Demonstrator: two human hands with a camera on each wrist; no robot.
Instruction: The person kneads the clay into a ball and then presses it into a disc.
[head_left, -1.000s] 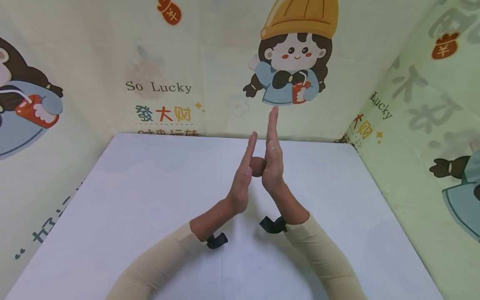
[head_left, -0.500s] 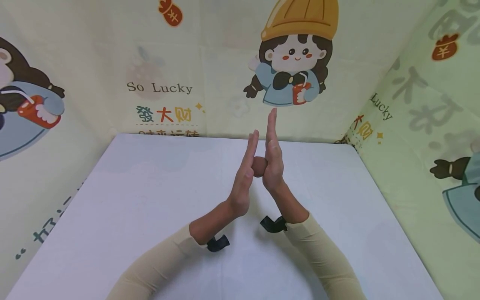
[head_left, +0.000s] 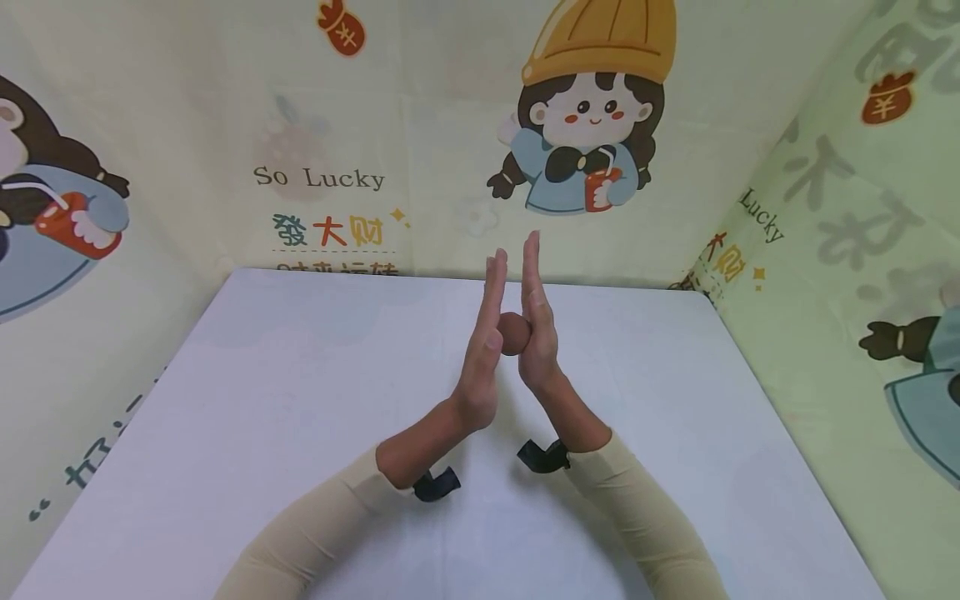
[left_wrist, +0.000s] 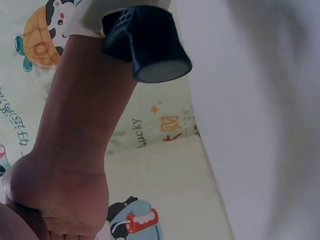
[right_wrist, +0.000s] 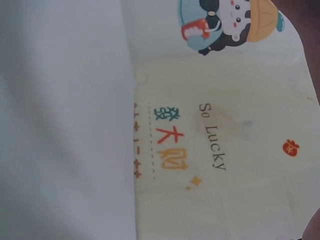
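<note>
A brown ball (head_left: 514, 333) sits between my two flat palms above the white table in the head view. My left hand (head_left: 478, 358) lies along its left side, and my right hand (head_left: 538, 342) along its right side. Both hands have straight fingers pointing away from me, the right fingertips reaching a little farther up than the left. In the left wrist view the right forearm (left_wrist: 75, 115) runs down to a palm at the lower left, with a dark bit of the ball (left_wrist: 31, 219) showing beside it. Only slivers of hand appear at the edges of the right wrist view.
A white table (head_left: 315, 358) spreads beneath the hands. Cream cloth walls (head_left: 442, 108) with cartoon prints and lettering stand around its back and sides. Each wrist carries a black camera, the left camera (head_left: 437, 484) and the right camera (head_left: 543, 456) sitting inward of the sleeves.
My left hand has slid slightly away from me while the right hand has drawn back toward me, both shifting a little left lately. The ball stays between the palms.
</note>
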